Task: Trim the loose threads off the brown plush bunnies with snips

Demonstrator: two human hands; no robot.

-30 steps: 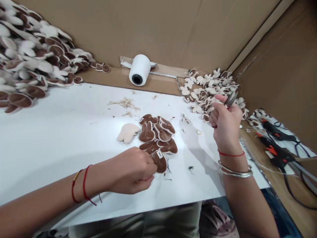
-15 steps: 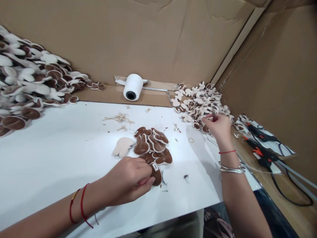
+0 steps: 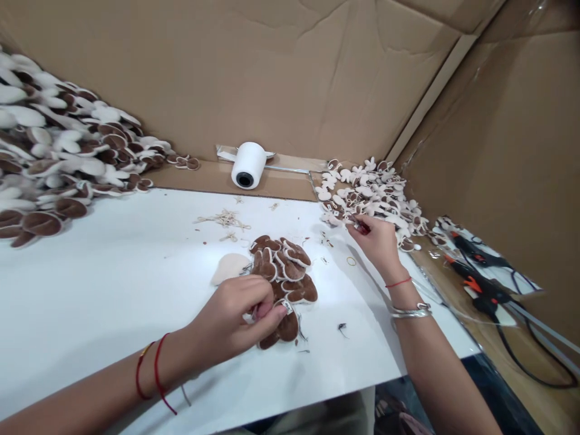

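Note:
My left hand (image 3: 247,308) is at the near edge of a small heap of brown plush pieces (image 3: 290,266) with white rims; its thumb and curled fingers close at a brown piece (image 3: 286,326) bearing a small white label. A pale plush piece (image 3: 229,267) lies just beyond that hand, on the white table (image 3: 136,266). My right hand (image 3: 374,241) is closed round a small dark red tool (image 3: 361,226), mostly hidden by the fingers, beside the front of the pile of small white and brown pieces (image 3: 362,187).
A large plush pile (image 3: 67,139) fills the left back. A white roll-shaped device (image 3: 249,165) stands by the cardboard wall (image 3: 272,72). Loose cords (image 3: 224,220) and a yellow ring (image 3: 351,261) lie on the table. Glue guns (image 3: 480,278) with cables are at the right.
My right hand has moved left and slightly nearer along the small pile, still with the tool. My left thumb has spread from the fingers a little, and more of the labelled brown piece shows.

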